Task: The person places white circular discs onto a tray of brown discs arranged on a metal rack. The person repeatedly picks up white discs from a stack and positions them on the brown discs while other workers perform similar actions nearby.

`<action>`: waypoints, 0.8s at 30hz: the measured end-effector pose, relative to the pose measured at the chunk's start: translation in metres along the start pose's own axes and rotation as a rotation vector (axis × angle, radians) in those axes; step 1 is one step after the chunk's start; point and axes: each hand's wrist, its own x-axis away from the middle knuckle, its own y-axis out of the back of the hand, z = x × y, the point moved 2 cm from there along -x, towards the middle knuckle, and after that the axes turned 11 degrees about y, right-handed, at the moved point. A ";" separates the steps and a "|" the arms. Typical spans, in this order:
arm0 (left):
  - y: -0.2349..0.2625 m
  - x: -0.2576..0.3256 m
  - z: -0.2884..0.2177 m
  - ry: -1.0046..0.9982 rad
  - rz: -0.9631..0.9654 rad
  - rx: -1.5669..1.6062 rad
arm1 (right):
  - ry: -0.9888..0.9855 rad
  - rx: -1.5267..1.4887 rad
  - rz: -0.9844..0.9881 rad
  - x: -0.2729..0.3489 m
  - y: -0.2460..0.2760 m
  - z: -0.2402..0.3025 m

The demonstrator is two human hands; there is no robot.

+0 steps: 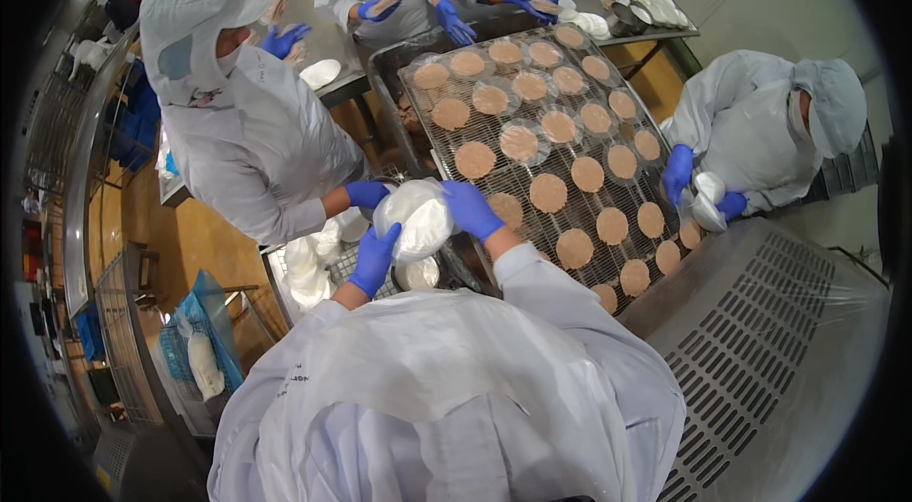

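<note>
White disc in clear film sits betw. both my gloved hands, held in the air just off the near-left corner of the wire rack. Left hand cups it from below, fingers curled on the wrap; right hand clamps the top-right edge. Risks as I see them: film looks loose and slick, so the disc could slide out twd the steel bowl under it. A co-worker's blue glove is touching close on the left, so a bump may knock my grip. Brown patties lie near the rack's edge; my right sleeve could drag one off.
</note>
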 end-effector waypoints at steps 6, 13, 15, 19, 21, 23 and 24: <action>0.007 0.016 -0.008 0.040 0.010 0.041 | -0.099 0.647 -0.041 0.012 0.117 -0.087; 0.002 0.008 0.005 0.137 0.044 0.141 | -0.600 1.040 -0.154 0.030 0.187 -0.191; -0.005 0.004 0.000 0.166 0.069 0.163 | -0.396 1.179 -0.134 0.047 0.163 -0.233; 0.005 0.011 -0.006 0.118 -0.019 0.141 | -0.427 0.652 0.136 -0.006 0.110 -0.126; 0.010 0.001 0.004 0.157 0.021 0.092 | -0.065 1.053 -0.117 0.024 0.071 -0.127; 0.009 -0.006 0.001 0.166 0.013 0.080 | -0.204 0.349 0.037 0.018 0.056 -0.118; 0.009 -0.001 -0.003 0.178 -0.004 0.075 | -0.168 0.131 0.002 0.009 0.048 -0.077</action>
